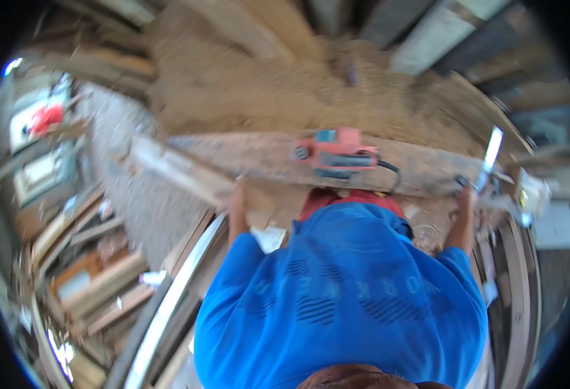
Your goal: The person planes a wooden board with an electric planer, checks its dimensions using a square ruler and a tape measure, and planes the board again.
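My left hand [236, 200] is closed around the near end of a pale wooden board [184, 172], which slants away to the upper left. On the right, my right hand [466, 198] is closed at the lower end of a long, shiny flat blade [490, 155]; motion blur hides what kind of tool it is. A small dark part [461, 180] shows by the fingers. Between the hands, a red electric planer [337, 152] lies on a wide plank [233, 152] in front of my body. Its black cord [392, 170] curls off to the right.
Stacked timber [103, 292] and a long white strip [175, 298] lie at the lower left. More lengths of wood [518, 305] stand at the right, below a pale bag [533, 191]. Thick beams [437, 35] rest across the dusty ground [233, 84].
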A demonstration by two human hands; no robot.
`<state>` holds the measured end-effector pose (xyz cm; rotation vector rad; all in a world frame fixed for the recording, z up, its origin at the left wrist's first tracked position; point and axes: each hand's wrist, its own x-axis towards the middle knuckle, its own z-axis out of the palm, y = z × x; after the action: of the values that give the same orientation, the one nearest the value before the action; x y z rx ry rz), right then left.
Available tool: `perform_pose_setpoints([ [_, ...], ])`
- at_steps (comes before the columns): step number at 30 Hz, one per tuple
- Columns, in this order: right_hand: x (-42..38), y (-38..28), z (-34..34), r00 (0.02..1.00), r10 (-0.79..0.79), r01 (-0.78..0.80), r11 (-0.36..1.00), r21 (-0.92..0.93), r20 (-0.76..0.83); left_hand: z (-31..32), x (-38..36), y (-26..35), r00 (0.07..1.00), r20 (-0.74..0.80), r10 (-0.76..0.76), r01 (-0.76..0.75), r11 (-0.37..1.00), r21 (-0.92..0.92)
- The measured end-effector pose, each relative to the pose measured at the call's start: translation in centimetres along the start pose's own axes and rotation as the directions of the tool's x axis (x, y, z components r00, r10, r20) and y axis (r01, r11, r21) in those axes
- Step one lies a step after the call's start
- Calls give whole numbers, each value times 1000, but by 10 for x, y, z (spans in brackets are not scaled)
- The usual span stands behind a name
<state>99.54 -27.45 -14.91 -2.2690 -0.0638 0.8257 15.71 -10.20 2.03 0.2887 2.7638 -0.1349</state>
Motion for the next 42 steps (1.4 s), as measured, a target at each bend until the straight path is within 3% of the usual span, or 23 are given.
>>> perform_pose_setpoints([
  [2,45,12,-4,977,102,-66,980,-188,189,3,5,7,995,-21,-95,97,990,104],
  [4,50,-6,-5,919,335,-331,942,-54,206,2,20,5,992,5,-128,126,985,120],
  [7,-1,-54,13,946,325,-315,927,203,-19,-7,7,12,992,27,-122,121,992,46],
  [10,-6,-57,9,941,337,-328,918,220,-2,-18,-7,21,987,45,-154,152,988,37],
  [13,-9,-54,23,977,195,-214,857,469,89,-25,-2,10,988,79,-130,131,991,-12],
  [15,-27,-84,48,984,164,-173,808,564,67,-30,8,-19,993,118,12,12,980,-200],
  [16,-44,-109,59,997,46,-69,847,528,57,-33,14,-39,989,123,82,-43,956,-292],
  [18,-70,-151,89,978,-201,154,875,459,55,-26,43,-84,904,171,391,-139,649,-748],
  [19,-67,-172,113,947,-321,296,872,390,-1,-25,53,-102,839,116,532,-134,407,-904],
  [21,-150,-252,145,859,-506,494,859,130,80,-55,44,-121,821,211,531,3,365,-931],
  [22,-176,-280,164,773,-613,620,785,7,163,-66,42,-132,806,256,533,71,341,-937],
  [24,-224,-327,199,555,-752,831,522,-193,356,-64,51,-153,745,213,632,145,158,-977],
  [25,-261,-347,217,473,-774,874,473,-111,421,-63,55,-165,716,177,675,182,64,-981],
  [27,-348,-373,251,292,-796,922,381,64,530,-91,39,-186,689,284,666,347,40,-937],
  [30,-460,-379,288,128,-746,688,541,484,653,-141,2,-211,671,366,645,471,10,-882],
  [33,-547,-370,307,13,-684,627,574,527,729,-181,-28,-236,686,406,604,495,22,-869],
  [36,-593,-352,322,-33,-575,450,722,526,817,-187,-54,-248,646,464,606,509,110,-854],
  [38,-618,-342,325,-39,-473,383,806,451,880,-170,-66,-241,756,394,522,386,130,-913],
  [42,-636,-326,324,-65,-262,265,926,270,963,-161,-60,-248,702,379,602,418,81,-905],
])
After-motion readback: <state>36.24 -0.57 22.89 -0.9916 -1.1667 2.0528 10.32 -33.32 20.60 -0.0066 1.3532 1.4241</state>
